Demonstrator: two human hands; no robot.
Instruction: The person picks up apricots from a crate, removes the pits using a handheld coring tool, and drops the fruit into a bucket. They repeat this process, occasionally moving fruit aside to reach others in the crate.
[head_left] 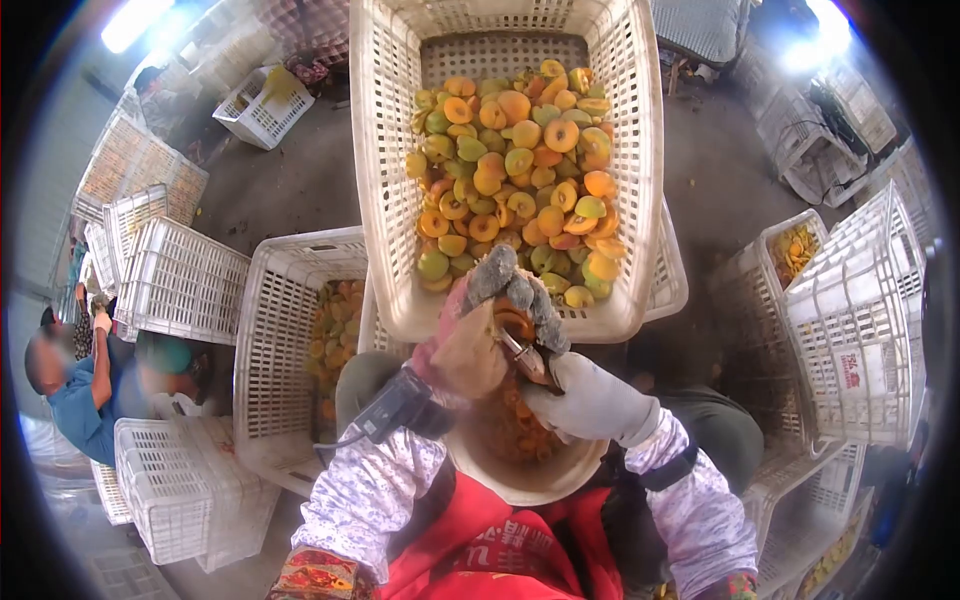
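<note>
My left hand (480, 335), in a soiled grey-fingered glove with a tan and pink covering, curls around a cut apricot half (513, 318). The orange flesh shows between my fingers and thumb. My right hand (592, 400), in a white glove, closes on a small metal pitting knife (524, 356), its bright end against or very near the fruit. Below both hands a pale bucket (525, 487) holds wet brown-orange bits, probably pits. Just beyond them, a large white crate (388, 200) contains many halved apricots (505, 165), yellow, orange and green.
Left of my knees stands another white crate (262, 340) with fruit inside. Stacked crates (165, 490) rise farther left, near a person in a blue shirt (85, 405). On the right are tall crates (850, 340) and one with yellow fruit (793, 252).
</note>
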